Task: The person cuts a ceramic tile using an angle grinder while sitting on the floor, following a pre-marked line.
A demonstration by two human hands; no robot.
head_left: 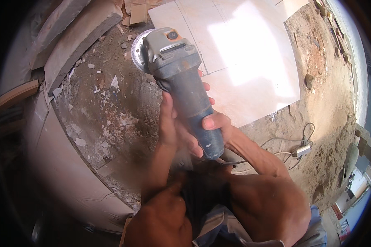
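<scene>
An angle grinder (189, 90), dark blue-grey with a worn metal gear head, is lifted above the floor in both hands. Its round cutting disc (139, 51) points to the far left. My left hand (169, 127) is wrapped round the left side and underside of the body. Around the rear of the handle closes my right hand (221, 125), thumb on top; several fingertips show past the body's right edge. A cord (235, 163) runs from the handle's end toward the right. Beyond the grinder lies a large pale tile (235, 103) with thin dark lines marked on it.
Broken chips and dust cover the dirt floor (107, 103) at left. Thick slabs (78, 45) lean at the far left. A power strip (302, 150) with looped cables rests on sandy ground at right. Bright sunlight falls across the tile.
</scene>
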